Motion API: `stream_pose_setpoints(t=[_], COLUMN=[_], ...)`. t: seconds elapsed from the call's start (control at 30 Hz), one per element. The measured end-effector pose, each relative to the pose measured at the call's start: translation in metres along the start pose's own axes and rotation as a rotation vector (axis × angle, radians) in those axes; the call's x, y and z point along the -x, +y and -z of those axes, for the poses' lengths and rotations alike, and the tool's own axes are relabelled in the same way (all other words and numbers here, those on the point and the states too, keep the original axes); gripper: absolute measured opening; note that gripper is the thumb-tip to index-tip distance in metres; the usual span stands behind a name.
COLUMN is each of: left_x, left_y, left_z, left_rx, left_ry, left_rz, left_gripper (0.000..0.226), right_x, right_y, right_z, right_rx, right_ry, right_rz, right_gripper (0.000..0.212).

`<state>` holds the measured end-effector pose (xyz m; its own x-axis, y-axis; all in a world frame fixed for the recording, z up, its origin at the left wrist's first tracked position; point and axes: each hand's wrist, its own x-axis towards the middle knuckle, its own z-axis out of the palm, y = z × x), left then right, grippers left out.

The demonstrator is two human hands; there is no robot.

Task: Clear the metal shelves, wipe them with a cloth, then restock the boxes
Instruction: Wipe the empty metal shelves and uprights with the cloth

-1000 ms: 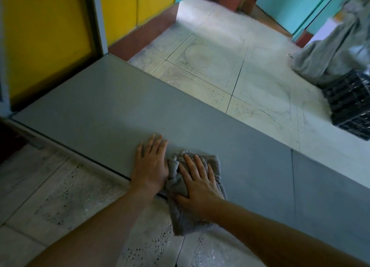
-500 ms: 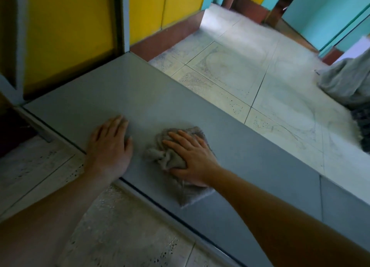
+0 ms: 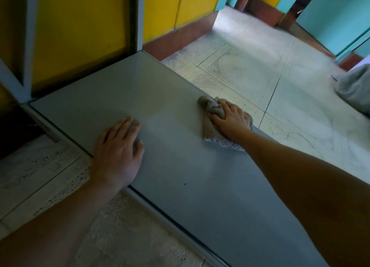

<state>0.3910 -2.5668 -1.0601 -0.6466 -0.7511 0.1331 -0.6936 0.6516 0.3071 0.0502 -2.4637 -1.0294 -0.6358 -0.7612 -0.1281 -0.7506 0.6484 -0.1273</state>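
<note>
Head view, looking down and forward: a long grey metal shelf (image 3: 120, 86) lying low and flat, running diagonally from upper left to lower right across a pale tiled floor (image 3: 260, 70). Left hand (image 3: 118, 152) palm down on the shelf close to its near edge, fingers straight and close together, thumb out to the side, nothing held; wrist and forearm crossing the near edge toward the lower left. Right hand (image 3: 232, 119) further out, at the far edge of the shelf, on top of a grey-brown cloth (image 3: 210, 133); fingers bent over the bunched front of the cloth, thumb tucked against its near side, so gripped as well as pressed down. Cloth crumpled into a lump ahead of the fingertips, flatter under the palm, a paler woven hem showing behind the wrist; all of it on the shelf surface right at the far edge, next to the floor tiles. Hands well apart, bare shelf between them. A small dark speck (image 3: 185, 184) on the shelf nearer the camera. At the shelf's far left corner a pale painted upright (image 3: 140, 16), yellow panels (image 3: 80, 26) behind and beside it, a red-brown skirting (image 3: 180, 36) along their foot. Teal wall (image 3: 330, 16) at the top right. At the right border, a heap of grey fabric (image 3: 356, 86) on the floor, cut off by the frame.
</note>
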Motion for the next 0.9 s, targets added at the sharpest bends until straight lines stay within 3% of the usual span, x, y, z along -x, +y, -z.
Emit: stream_pose_setpoints(t=[0.13,0.33,0.5,0.6,0.7,0.9], left_x=[0.000,0.000,0.000,0.002,-0.009,-0.046], left_y=[0.001,0.004,0.007,0.008,-0.003,-0.056], left_z=[0.001,0.003,0.008,0.015,0.033,0.035], left_rx=[0.006,0.015,0.075,0.308,0.653,0.263], left_ry=[0.007,-0.011,-0.034,0.001,-0.012,0.016], left_rz=[0.007,0.013,0.039,0.100,0.297,0.246], left_gripper=[0.063,0.054,0.051,0.046,0.049,0.050], right_x=[0.047,0.175,0.192,0.185,0.162,0.120], right_y=[-0.027,-0.110,-0.134,-0.146,-0.170,-0.201], right_z=[-0.004,-0.029,-0.039,-0.039,-0.041,-0.045], right_rx=[0.001,0.052,0.082,0.079,0.047,0.009], right_ry=[-0.017,-0.134,-0.113,-0.111,-0.096,-0.053], right_rz=[0.065,0.419,0.392,0.366,0.367,0.413], right_gripper=[0.083,0.087,0.088,0.089,0.087,0.086])
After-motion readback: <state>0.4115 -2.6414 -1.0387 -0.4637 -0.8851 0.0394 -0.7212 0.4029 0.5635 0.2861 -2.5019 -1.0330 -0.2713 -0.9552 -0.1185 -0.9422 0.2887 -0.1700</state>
